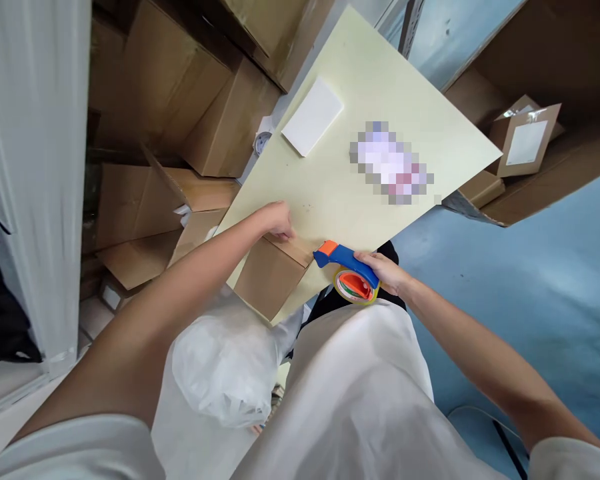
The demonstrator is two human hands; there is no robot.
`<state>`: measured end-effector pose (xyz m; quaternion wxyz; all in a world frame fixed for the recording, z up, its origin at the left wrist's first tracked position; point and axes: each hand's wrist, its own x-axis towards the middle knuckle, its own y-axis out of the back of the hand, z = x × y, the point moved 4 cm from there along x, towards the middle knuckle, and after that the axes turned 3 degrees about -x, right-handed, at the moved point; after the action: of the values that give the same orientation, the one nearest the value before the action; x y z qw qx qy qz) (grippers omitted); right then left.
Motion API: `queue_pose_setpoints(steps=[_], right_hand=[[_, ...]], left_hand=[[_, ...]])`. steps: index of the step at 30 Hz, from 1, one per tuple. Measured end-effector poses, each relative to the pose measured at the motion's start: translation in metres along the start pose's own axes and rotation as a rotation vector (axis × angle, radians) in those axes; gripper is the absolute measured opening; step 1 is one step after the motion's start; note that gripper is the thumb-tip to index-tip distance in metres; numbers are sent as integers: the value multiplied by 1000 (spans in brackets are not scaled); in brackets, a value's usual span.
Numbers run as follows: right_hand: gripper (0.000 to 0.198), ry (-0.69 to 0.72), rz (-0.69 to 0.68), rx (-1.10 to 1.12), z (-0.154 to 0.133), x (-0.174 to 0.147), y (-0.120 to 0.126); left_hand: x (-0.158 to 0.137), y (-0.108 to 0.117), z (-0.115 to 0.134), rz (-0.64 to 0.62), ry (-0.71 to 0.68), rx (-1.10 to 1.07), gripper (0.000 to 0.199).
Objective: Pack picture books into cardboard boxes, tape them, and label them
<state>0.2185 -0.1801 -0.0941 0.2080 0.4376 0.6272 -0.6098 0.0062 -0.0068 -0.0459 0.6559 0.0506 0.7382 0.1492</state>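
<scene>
A small brown cardboard box (270,277) lies at the near corner of the pale yellow table (325,193). My left hand (279,220) is closed, its curled fingers pressed on the box's far edge; the thumb is partly hidden. In my right hand (387,272) is a blue and orange tape dispenser (353,263) loaded with a roll of tape. The dispenser's orange head is at the right end of the box, and I cannot tell whether it touches.
A white stack of labels or paper (313,117) and a blurred-out item (390,163) lie on the table. Open cardboard boxes (150,207) crowd the left side. At right, a large carton (555,180) holds small boxes (527,143). A white plastic bag (225,367) sits below the table.
</scene>
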Motion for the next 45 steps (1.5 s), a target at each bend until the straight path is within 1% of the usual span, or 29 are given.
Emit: queue_pose_setpoints(steps=[1,5,6,8,10,13,16,20,23,27,31,32,34,36,38,39,41,43,45], right_hand=[[28,-4,-3,15,3,1,0],[31,-16,-37,57,11,4,0],[31,-16,-40,67,13,4,1],[33,-13,-45,78,15,4,1],[33,-5,-45,71,15,3,1],[31,3,-32,57,16,2,-1],[30,-7,-23,53,18,2,-4],[26,-3,-5,52,20,4,-7],[25,-26,25,52,24,4,-8],[27,-39,34,45,29,5,-8],[30,-51,30,36,33,5,-7],[31,-58,26,36,34,5,-7],[31,-68,13,40,36,5,-6],[32,-84,-11,45,37,3,-6],[32,-99,-24,54,37,2,-6],[33,-105,-28,60,38,2,-5],[33,-109,-35,79,39,3,-2],[33,-105,-51,107,43,5,0],[33,-106,-62,126,46,8,1]], left_hand=[[1,0,0,13,13,15,24],[10,0,-4,43,71,-82,80],[12,1,-5,48,72,-114,89],[14,3,-6,67,48,-141,98],[10,4,-3,87,4,-86,99],[-3,3,4,143,-99,109,97],[-13,-4,11,179,-173,293,92],[-17,-12,15,200,-181,493,80],[-19,-15,18,207,-189,615,72],[-19,-16,13,204,-229,638,67],[-16,-7,-6,238,-296,646,62],[-16,-4,-10,247,-335,650,60],[-21,-1,-14,249,-469,642,55],[-31,-6,-14,207,-659,622,57],[-40,-20,-12,110,-837,619,69],[-43,-29,-13,57,-894,629,76],[-43,-46,-19,-28,-921,665,83],[-35,-57,-28,-68,-870,686,79],[-27,-61,-37,-72,-816,686,76]])
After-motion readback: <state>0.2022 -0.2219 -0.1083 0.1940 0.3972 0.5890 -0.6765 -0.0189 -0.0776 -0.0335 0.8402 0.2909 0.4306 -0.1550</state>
